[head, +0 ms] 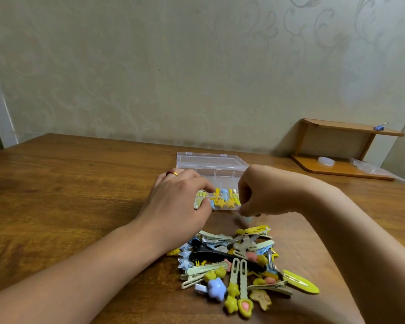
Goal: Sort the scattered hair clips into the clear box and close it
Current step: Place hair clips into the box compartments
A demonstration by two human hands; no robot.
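Box: clear box [212, 163] of hard transparent plastic, lid up, long axis running left to right across the wooden tabletop [68, 183]; I see yellow star clips [225, 202] and a blue one in its near compartments.
Left grip: my left hand [180, 206], ring on one finger, rests on the box's near left corner, fingers bent over the rim and pinching there.
Right grip: my right hand [262, 195] is curled at the box's near right corner; what it pinches I cannot tell.
Pile: hair clips [241, 265] heaped just near of the box, pastel and yellow, one black; long ones point various ways.
Writing: none readable.
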